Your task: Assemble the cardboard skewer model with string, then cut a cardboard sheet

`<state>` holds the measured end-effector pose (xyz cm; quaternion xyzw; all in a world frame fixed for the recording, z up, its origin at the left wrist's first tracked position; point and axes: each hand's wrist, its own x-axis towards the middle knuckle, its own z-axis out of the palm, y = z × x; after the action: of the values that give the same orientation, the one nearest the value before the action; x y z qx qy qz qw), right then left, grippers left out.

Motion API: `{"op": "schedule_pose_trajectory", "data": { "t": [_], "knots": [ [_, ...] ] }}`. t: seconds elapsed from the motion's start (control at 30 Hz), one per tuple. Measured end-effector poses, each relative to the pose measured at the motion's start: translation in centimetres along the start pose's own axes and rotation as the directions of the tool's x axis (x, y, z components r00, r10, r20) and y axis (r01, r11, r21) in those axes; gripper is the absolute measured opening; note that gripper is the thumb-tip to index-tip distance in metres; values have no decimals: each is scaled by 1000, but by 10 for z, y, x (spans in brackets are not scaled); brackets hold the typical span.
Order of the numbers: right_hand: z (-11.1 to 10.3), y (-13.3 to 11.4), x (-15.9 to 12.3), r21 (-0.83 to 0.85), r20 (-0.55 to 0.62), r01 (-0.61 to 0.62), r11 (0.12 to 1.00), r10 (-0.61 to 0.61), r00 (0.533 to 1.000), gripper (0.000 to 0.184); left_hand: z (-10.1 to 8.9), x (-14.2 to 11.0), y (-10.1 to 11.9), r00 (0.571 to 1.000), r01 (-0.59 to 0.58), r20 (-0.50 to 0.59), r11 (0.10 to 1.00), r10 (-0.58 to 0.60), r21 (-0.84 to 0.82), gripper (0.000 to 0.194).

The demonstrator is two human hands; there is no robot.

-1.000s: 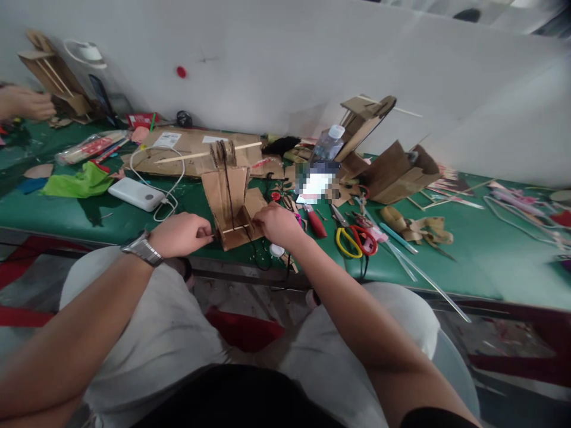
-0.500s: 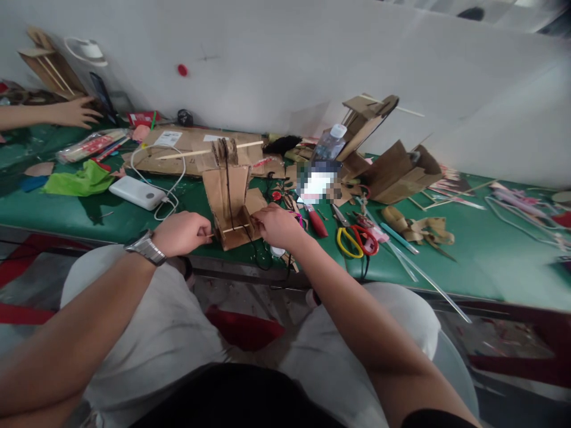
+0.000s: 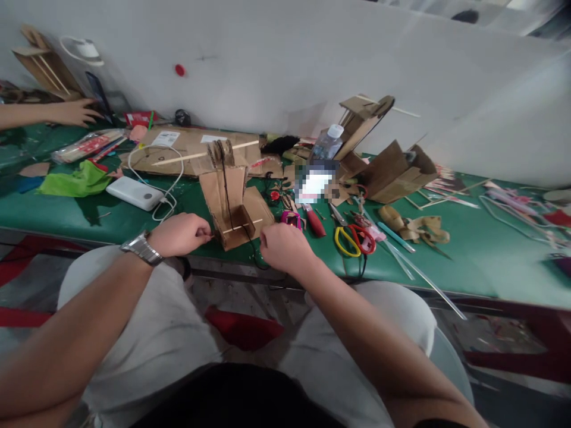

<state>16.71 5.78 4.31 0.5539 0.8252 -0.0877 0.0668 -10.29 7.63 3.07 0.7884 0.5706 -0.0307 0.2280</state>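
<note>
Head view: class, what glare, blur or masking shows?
Head view: the bright screen is washed out, with blocky pixelation around it; head view: the green tabletop shows pale sheen at right; head view: the pink items near the right edge look soft.
</note>
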Motion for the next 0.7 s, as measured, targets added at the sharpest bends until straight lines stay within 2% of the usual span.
{"op": "schedule_pose_trajectory", "data": {
  "t": [0.07, 0.13, 0.27, 0.4, 0.57, 0.7],
  "knots": [
    [6, -6, -12, -22, 105, 34, 999, -31, 994, 30, 0, 0, 0, 1000, 0, -11, 1000, -1, -4, 24],
    [15, -9, -19, -26, 137, 64, 998, -60, 989, 32, 1, -1, 1, 1000, 2, -17, 1000, -2, -8, 25],
    [28, -12, -22, -36, 117, 85, 996, -80, 990, 19, 1, -2, -1, 1000, 10, -2, 1000, -10, 27, 32],
    [31, -16, -25, -11, 163, 94, 995, -91, 982, 22, 1, 0, -5, 999, -2, 51, 1000, 3, -14, 28],
    [31, -22, -36, 86, 102, 68, 994, -76, 992, 23, 1, 1, -6, 999, 27, 43, 1000, -27, -12, 25],
    [32, -23, -42, 179, 82, 32, 983, -47, 996, 16, 1, 0, -5, 999, 37, 13, 999, -36, -38, 25]
  ]
}}
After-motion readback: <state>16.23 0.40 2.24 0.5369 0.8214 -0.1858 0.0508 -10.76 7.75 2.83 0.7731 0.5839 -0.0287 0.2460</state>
